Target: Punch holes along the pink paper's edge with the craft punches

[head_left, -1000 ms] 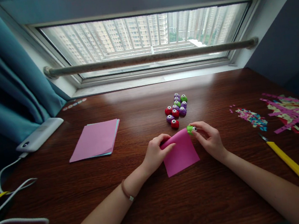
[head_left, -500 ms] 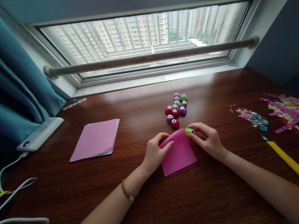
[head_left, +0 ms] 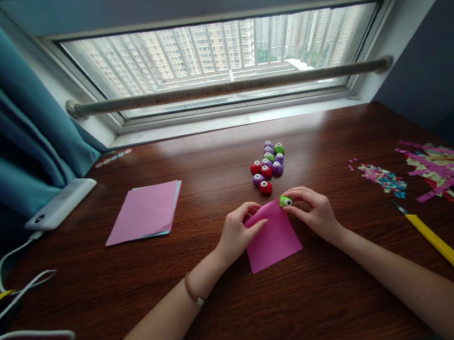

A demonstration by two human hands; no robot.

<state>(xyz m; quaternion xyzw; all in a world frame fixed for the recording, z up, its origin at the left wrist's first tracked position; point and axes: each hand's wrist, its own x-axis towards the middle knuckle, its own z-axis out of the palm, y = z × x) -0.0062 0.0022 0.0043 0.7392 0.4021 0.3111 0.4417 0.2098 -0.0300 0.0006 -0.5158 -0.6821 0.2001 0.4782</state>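
Note:
My left hand point(head_left: 241, 230) pinches the left side of a magenta sheet of paper point(head_left: 273, 245) between thumb and fingers. In my right hand point(head_left: 313, 211) a small green craft punch point(head_left: 286, 201) with a white-and-dark round top is held between thumb and fingertips. The punch sits at the sheet's upper right corner; whether the paper is inside its slot I cannot tell. Just beyond my hands stands a cluster of several similar punches, among them a red punch point(head_left: 265, 188), a purple punch point(head_left: 277, 168) and a green punch point(head_left: 278, 148).
A stack of pink and blue paper point(head_left: 144, 212) lies at the left, near a white power bank point(head_left: 63, 204) with a white cable point(head_left: 26, 333). At the right are small punched paper bits point(head_left: 384, 179), a pile of paper strips point(head_left: 448, 167) and a yellow-handled craft knife point(head_left: 444, 246).
The green punch has turned in my right hand and shifted slightly left, its round top now facing me more. The magenta sheet has moved a little toward me.

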